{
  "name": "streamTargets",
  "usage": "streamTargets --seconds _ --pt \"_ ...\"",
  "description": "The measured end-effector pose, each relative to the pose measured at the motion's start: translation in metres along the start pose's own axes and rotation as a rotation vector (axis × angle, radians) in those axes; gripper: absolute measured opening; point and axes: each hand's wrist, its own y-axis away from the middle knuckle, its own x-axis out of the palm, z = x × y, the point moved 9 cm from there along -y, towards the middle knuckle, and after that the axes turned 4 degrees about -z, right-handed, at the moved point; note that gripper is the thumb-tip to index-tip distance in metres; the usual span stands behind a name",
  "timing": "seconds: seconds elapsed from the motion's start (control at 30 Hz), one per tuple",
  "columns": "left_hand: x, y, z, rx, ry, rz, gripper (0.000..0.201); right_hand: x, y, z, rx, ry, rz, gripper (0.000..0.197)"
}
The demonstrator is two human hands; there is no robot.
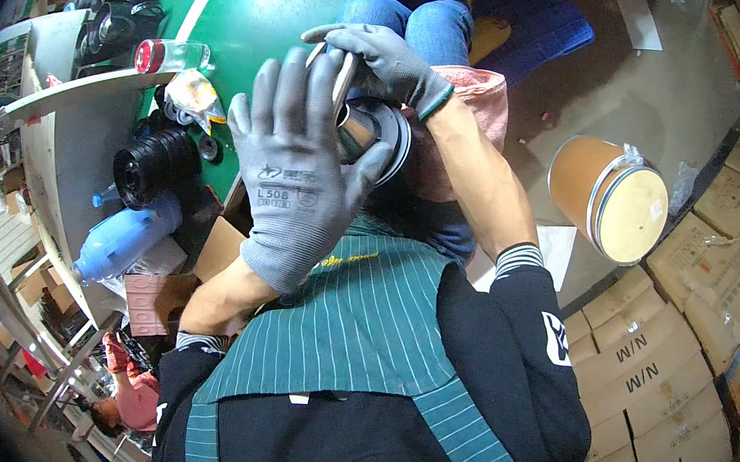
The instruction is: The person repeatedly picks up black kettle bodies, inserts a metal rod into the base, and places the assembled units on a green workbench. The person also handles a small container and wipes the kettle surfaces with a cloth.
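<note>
The left hand (299, 168), in a grey knit glove, is spread open with its fingers upright and its back to the camera; the palm side lies against or just before a round metal part (372, 135) with a shiny cylindrical body and a dark flanged rim, and whether the palm actually touches it cannot be told. The right hand (387, 64), gloved the same way, is closed around a slim silvery tool (344, 77) that angles down toward the top of the round metal part, held at chest height above the person's lap. A pink cloth (476, 97) sits just beyond the right wrist, over the knees in blue jeans. The person wears a green striped apron (360, 321) over dark sleeves with striped cuffs. To the left runs a green counter (258, 8) with a pale edge strip; on it lie a clear bottle with a red cap (171, 55), a crumpled wrapper (190, 92) and a stack of black ring-shaped parts (154, 165) (several more dark parts stand near the far end). A blue plastic jug (123, 239) lies beneath the counter edge. On the floor to the right lies a brown fibre drum (606, 199) on its side, near stacked cardboard cartons (656, 364).
</note>
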Motion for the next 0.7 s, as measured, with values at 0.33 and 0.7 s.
streamTargets --seconds 0.33,0.7 --pt "0.042 0.015 0.071 -0.19 0.634 0.067 0.068 -0.017 0.053 0.023 0.343 -0.454 -0.302 0.049" --pt "0.026 0.029 0.019 -0.074 0.649 0.043 0.066 0.018 0.001 -0.023 -0.071 0.193 0.104 0.044"
